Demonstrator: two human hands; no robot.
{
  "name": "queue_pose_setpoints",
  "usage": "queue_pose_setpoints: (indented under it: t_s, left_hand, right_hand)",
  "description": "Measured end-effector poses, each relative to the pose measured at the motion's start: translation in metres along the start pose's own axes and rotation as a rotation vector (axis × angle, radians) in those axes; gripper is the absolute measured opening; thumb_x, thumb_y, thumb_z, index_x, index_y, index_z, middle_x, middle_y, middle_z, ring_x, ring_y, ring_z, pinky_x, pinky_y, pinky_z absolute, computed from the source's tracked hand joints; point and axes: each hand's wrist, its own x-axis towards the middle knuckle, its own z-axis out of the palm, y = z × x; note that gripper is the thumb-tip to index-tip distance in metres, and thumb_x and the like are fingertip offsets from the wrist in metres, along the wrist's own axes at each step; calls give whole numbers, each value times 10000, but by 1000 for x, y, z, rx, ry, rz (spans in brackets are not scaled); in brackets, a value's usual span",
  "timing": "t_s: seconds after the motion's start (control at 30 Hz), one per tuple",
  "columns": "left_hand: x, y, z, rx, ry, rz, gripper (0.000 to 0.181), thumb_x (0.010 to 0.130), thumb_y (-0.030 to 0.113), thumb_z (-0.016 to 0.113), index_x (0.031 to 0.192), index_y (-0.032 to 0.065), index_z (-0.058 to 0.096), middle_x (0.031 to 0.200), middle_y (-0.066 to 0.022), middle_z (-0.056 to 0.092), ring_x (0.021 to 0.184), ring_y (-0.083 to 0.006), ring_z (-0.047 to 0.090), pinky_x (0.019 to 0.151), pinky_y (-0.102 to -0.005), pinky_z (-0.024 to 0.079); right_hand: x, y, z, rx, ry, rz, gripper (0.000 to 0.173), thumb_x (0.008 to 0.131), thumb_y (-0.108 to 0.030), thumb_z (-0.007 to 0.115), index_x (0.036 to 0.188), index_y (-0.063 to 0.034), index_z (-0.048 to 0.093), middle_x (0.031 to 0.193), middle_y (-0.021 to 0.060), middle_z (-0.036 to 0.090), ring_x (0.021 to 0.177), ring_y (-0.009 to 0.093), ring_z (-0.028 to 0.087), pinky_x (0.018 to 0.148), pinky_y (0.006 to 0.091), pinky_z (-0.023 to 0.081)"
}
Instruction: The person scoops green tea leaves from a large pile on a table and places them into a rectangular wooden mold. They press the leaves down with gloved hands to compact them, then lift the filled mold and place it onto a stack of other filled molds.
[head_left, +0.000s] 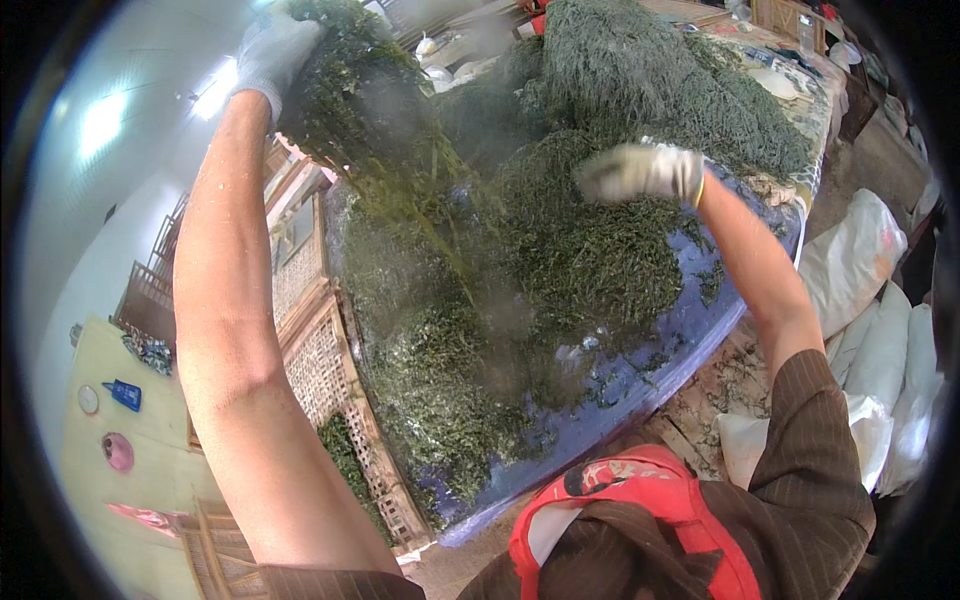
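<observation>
My left hand (277, 56), in a pale knit glove, is raised high at the upper left and grips a bunch of green leafy sprigs (367, 105) that hangs towards the table. My right hand (637, 174), in a whitish glove and blurred, is over a heap of dark green foliage (600, 255); whether its fingers hold anything cannot be told. Below lies more loose greenery (442, 390) on a blue plastic sheet (697, 300). A larger grey-green pile (622, 67) rises beyond my right hand.
Woven lattice frames (319, 360) stand along the table's left side. Filled white sacks (851, 255) stand at the right. A white plate-like thing (774, 84) lies on the patterned covering at the far right. A person's red clothing shows at the top. Leaf scraps litter the floor.
</observation>
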Motion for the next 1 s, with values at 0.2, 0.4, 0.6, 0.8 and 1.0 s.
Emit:
queue_pose_setpoints:
  t_s: [0.2,0.4,0.6,0.8,1.0]
  left_hand:
    - [-17,14,-10,33,-185,-58,420,732,184,588,1122,28,583,1054,-141,640,976,-229,605,848,-351,454]
    - [-23,39,0,-124,-112,54,455,736,209,601,1151,26,565,1085,-146,627,1006,-231,592,865,-352,447]
    - [-35,100,52,-367,-156,207,493,739,234,614,1180,25,548,1116,-152,613,1035,-233,579,882,-352,440]
    - [-102,86,121,-386,-872,302,664,737,365,650,1277,24,468,1238,-174,536,1128,-249,523,942,-351,405]
    - [-247,24,199,-444,-1383,18,768,754,419,669,1326,-14,396,1342,-179,442,1214,-277,448,1004,-363,370]
  right_hand:
    - [85,-80,-13,2196,-389,-456,644,919,-513,299,1439,-158,164,1492,43,183,1371,222,170,1121,413,115]
    - [121,-115,51,1200,240,-514,881,801,-728,358,1398,-83,303,1400,97,383,1284,202,364,1053,355,308]
    - [80,-94,91,446,517,-540,380,959,-227,394,1256,-7,480,1231,101,553,1152,186,495,1029,326,339]
    - [20,-57,181,925,219,-516,262,940,-138,449,1130,26,526,979,89,619,862,170,594,775,292,495]
    - [-25,20,235,1824,245,349,222,918,-226,520,1011,-29,560,823,2,607,623,72,551,532,214,462]
